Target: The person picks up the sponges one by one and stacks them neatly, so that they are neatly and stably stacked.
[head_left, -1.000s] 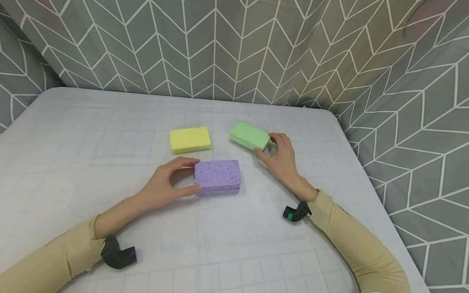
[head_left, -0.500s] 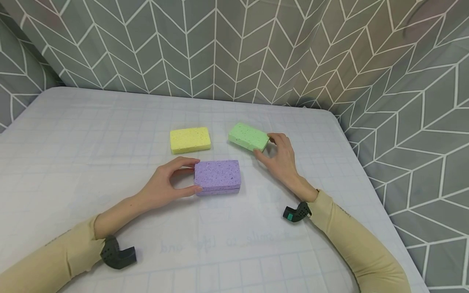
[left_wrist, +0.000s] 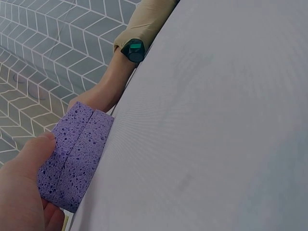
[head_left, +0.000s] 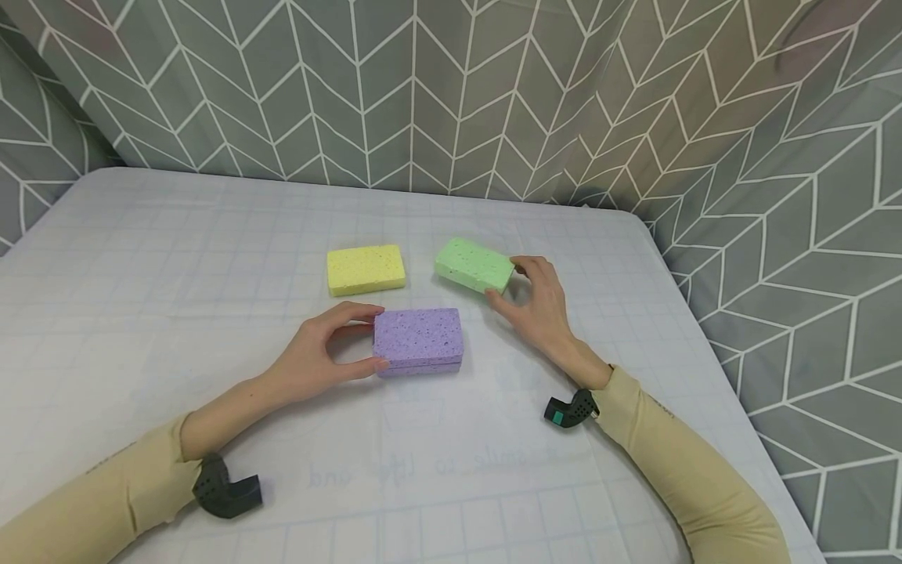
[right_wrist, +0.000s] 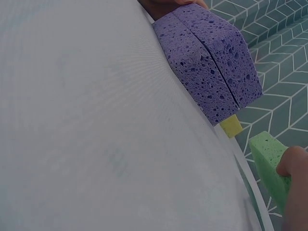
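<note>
Two purple sponges (head_left: 419,335) lie one on top of the other near the middle of the table, their seam showing in both wrist views. My left hand (head_left: 310,352) grips the left end of this stack, thumb on the near side and fingers on the far side. Behind and to the right, my right hand (head_left: 539,307) pinches a green sponge (head_left: 474,265) by its right end. That sponge is tilted and shows a gap from the tabletop in the right wrist view. A yellow sponge (head_left: 366,269) lies flat behind the purple stack, left of the green one.
A white cloth with faint grid lines covers the table (head_left: 176,258). Grey curtains (head_left: 380,94) with a white zigzag pattern hang behind the table and along its sides. Black wrist cameras (head_left: 227,487) sit at both tan sleeve cuffs.
My right hand has shifted slightly left with the green sponge, bringing it closer to the yellow one. The left hand, the purple stack and the yellow sponge stay where they were.
</note>
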{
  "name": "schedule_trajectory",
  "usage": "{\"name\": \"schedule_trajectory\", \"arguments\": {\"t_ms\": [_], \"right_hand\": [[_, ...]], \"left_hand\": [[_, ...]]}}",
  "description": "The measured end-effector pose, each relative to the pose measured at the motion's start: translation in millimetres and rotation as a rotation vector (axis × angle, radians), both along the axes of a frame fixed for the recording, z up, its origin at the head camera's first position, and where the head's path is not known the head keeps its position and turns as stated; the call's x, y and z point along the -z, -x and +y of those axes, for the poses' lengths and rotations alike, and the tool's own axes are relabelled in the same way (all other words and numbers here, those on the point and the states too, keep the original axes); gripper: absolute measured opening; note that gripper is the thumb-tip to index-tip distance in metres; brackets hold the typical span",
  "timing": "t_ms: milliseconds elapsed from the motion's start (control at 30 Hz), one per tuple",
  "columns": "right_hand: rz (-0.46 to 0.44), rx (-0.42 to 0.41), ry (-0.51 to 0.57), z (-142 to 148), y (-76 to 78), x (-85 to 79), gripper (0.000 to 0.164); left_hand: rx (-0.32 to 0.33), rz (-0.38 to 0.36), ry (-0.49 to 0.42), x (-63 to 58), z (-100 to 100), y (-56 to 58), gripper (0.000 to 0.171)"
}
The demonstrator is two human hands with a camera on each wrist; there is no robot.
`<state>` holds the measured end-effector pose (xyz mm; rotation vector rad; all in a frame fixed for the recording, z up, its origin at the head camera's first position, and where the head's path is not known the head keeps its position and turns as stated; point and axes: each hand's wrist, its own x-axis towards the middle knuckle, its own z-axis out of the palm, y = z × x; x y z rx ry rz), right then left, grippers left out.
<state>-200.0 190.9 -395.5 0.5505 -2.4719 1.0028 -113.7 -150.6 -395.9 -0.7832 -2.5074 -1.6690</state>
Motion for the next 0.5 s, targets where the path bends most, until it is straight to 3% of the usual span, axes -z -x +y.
{"name": "schedule_trajectory", "arguments": {"t_ms": [500], "right_hand": [[0.062,-0.05,-0.01,-0.1,-0.4,1.2,0.058]], "left_hand": [[0.007,0.013,-0.013,0.4,0.3,0.2,0.065]]}}
